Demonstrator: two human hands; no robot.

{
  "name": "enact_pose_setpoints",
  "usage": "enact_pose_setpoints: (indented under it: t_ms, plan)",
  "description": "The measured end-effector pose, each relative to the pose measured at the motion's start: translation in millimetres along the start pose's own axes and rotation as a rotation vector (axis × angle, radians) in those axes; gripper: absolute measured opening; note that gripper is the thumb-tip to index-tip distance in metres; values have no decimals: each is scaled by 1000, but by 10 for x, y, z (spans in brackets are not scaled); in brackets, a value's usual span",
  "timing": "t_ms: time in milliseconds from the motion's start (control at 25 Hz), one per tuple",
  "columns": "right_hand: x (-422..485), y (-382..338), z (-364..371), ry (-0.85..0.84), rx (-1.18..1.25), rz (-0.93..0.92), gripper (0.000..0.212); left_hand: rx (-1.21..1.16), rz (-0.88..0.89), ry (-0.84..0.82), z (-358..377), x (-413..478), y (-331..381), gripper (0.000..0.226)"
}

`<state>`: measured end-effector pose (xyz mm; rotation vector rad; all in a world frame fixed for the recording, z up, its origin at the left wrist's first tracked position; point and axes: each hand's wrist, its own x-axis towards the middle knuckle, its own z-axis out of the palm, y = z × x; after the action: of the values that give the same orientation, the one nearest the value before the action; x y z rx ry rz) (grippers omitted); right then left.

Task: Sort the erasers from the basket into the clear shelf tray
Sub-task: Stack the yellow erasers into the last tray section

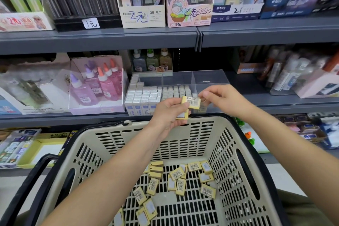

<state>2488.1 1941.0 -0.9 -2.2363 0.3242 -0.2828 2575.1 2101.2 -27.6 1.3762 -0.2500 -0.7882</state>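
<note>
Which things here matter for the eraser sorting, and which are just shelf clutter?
Job: held erasers, left hand gripping them, right hand, loose erasers, basket, clear tray.
Lying about: glue bottles, lead boxes, yellow box.

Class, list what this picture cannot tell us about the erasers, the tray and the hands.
Head view:
- Count of erasers in the left hand: fingers cover the stack.
- Whether the right hand has a grip on the top eraser: blurred.
- Clear tray front right: behind hands.
- Basket near end: cut off.
</note>
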Motion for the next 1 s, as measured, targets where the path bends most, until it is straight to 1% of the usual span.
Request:
enact_pose_setpoints:
  t_ms: [160,360,440,520,600,680,760,800,840,920,1000]
  plan:
    - [-105,14,76,-19,129,94,17,-35,-15,5,22,3,-12,11]
    - [-116,61,106,-5,223,130,14,-72,-22,-17,50,2,7,23]
    - [-125,79,110,27,288,132,12,-10,-13,-40,62,1,-10,20]
    - [-128,90,104,51,347,131,11,117,-4,-70,85,-7,-57,17]
    - [-80,102,14,79,340,122,10,159,-10,-75,111,-3,-110,17]
    - [59,142,-169,208,217,97,8,138,-19,-44,128,17,-129,16]
    - [228,183,-340,336,-33,81,6,148,-8,19,131,37,-131,21]
    - [302,201,-371,350,-162,76,6,156,13,43,126,45,-135,24]
    - [365,217,-357,331,-275,71,10,155,38,56,116,47,-141,26]
    - [466,243,-239,238,-449,52,19,126,84,60,76,40,-137,26]
    - [516,259,-110,143,-517,27,20,94,118,57,6,32,-111,26]
